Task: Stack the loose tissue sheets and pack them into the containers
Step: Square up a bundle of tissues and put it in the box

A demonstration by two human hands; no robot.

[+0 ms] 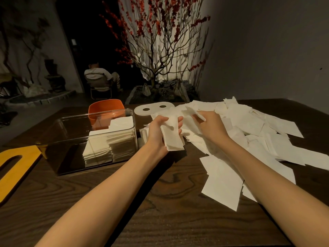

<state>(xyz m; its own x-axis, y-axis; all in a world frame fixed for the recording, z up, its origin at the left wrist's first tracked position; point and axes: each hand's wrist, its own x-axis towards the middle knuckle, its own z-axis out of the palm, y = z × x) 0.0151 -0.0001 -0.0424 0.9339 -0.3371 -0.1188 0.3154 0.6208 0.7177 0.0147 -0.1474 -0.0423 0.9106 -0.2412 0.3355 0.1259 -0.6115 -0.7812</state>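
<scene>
2 hands at work above the dark wooden table (160, 207). The left hand (161, 132) has its fingers and thumb curled round a small stack of tissue sheets (173, 139), held edge-down just beside the clear container (85, 139); judged reason: it serves as the collecting hand, so each new sheet can be laid against the bundle. The right hand (208, 125) pinches 1 loose sheet (195, 112) between thumb and fingers, raised over the near edge of the loose pile (249, 131), apparently to bring it across to the stack. The pile spreads over the right half of the table, sheets overlapping at all angles, some reaching the near edge by the right forearm. Inside the clear container, 2 packed stacks (110, 145) stand against its right wall; the left part holds none, so packing is judged partly done with most sheets still loose. Behind it sits an orange container (106, 108); contents cannot be told. A white lid with 2 holes (153, 108) lies flat beyond the hands, and a yellow board with a slot (16, 166) lies at far left, both set aside, probably so the containers stay open for loading.
</scene>
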